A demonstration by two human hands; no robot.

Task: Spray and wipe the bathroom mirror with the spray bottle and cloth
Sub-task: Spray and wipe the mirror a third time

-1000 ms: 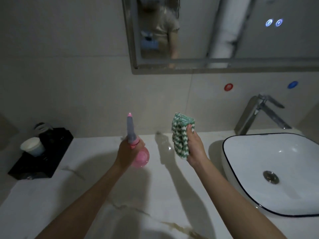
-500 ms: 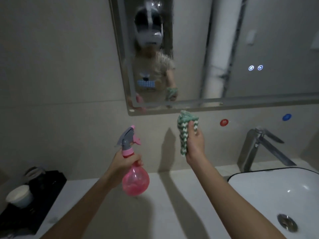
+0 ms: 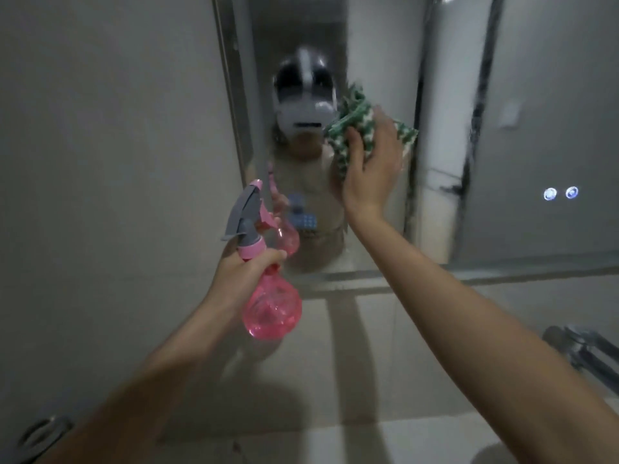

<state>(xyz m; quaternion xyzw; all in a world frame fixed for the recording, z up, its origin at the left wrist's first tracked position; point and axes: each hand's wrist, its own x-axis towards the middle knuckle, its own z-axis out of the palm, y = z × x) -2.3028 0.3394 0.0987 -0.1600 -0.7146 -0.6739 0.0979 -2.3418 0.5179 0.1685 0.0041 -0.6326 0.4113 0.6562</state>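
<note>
A wide wall mirror (image 3: 522, 128) fills the upper right, two small lit buttons (image 3: 561, 193) glowing on it. The right hand (image 3: 371, 162) presses a green-and-white cloth (image 3: 351, 128) flat against the glass, fingers spread. Below left, the left hand (image 3: 241, 272) grips the neck of a pink spray bottle (image 3: 271, 306)

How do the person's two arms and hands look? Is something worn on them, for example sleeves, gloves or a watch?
Both forearms are bare right to the bottom edge of the picture: no sleeves show. The left hand and the right hand wear no gloves. No watch, ring or bracelet is visible on either wrist or hand.
</note>
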